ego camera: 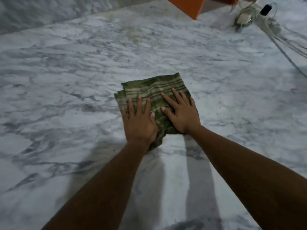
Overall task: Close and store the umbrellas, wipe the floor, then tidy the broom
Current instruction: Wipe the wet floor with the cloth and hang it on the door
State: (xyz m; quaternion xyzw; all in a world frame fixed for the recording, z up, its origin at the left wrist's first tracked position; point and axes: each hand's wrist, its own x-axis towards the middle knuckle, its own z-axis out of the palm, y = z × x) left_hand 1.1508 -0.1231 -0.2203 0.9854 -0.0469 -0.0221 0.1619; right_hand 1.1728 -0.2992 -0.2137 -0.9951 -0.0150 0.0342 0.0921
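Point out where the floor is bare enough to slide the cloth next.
Bare floor spreads left of the cloth and ahead of it, up to the orange box. Far right is crowded: cables trail across there.

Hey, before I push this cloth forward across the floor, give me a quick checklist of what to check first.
1. Left hand and right hand both flat on the cloth: ok.
2. Cloth folded and lying on the floor: ok.
3. Nothing between the cloth and the yellowish stain ahead: ok.
4. Cables at the far right lie apart from the cloth: ok, but keep strokes away from them.
5. Cloth damp enough to wipe: cannot tell.
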